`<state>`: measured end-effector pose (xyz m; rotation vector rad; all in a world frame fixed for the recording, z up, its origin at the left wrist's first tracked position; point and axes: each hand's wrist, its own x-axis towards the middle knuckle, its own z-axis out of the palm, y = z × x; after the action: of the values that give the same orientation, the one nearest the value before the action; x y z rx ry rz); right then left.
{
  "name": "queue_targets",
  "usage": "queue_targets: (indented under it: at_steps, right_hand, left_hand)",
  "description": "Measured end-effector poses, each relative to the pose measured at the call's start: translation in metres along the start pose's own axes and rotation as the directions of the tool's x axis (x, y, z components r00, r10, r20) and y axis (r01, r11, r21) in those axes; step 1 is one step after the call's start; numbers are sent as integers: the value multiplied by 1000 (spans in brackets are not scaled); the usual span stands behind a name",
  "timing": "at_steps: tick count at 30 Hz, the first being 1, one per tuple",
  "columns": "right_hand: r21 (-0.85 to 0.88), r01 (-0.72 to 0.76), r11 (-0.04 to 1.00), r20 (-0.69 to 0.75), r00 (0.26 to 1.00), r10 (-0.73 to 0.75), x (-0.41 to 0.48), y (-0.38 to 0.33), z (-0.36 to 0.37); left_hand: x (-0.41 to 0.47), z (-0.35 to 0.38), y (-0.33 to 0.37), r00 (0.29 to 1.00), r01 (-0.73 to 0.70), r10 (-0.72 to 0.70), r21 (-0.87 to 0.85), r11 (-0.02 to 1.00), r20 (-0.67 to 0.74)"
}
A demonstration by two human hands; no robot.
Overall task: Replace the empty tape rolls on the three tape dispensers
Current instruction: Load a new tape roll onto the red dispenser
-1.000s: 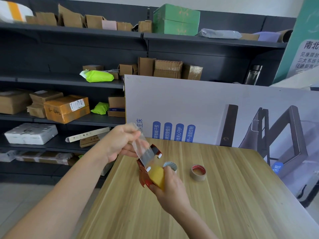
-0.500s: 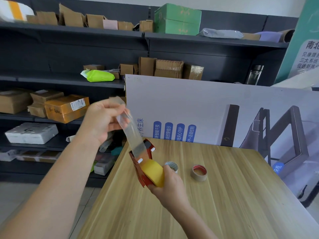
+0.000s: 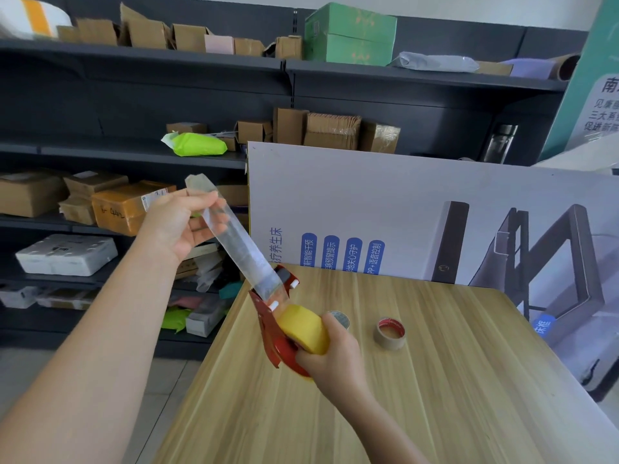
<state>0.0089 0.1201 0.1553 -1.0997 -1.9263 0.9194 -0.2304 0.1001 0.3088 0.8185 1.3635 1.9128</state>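
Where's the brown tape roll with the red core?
Head view: brown tape roll lies flat on the wooden table, just right of the right hand.

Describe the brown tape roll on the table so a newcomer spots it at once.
Find the wooden table in front of the printed board. Two loose rolls lie on it beyond the right hand; the brown tape roll is the one farther right, clear of the hand. Its red core sets it apart from the pale roll half hidden behind that hand.
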Motion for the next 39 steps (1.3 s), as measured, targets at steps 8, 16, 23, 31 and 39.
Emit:
queue_targets:
  at_steps: [8, 16, 23, 31, 39]
  right_hand:
    - [266, -89, 960, 32, 996, 84, -3, 1, -3]
    - [437, -244, 865, 125, 970, 211, 2, -3, -5]
    - [508, -387, 770, 159, 920, 358, 4, 2, -9]
    - [520, -443, 730, 183, 893, 411, 6, 4, -9]
    - [499, -451, 740, 206, 891, 404, 5, 4, -5]
  left_hand:
    - [18, -26, -68, 918, 338, -344, -60, 939, -196]
    - [-12, -9, -131, 851, 489, -507, -144, 860, -135]
    - [-43, 0, -171, 794, 590, -596, -381, 712, 117]
    - [-63, 1, -189, 819, 543, -550, -537, 646, 166]
    - [-61, -7, -196, 856, 428, -512, -659, 619, 74]
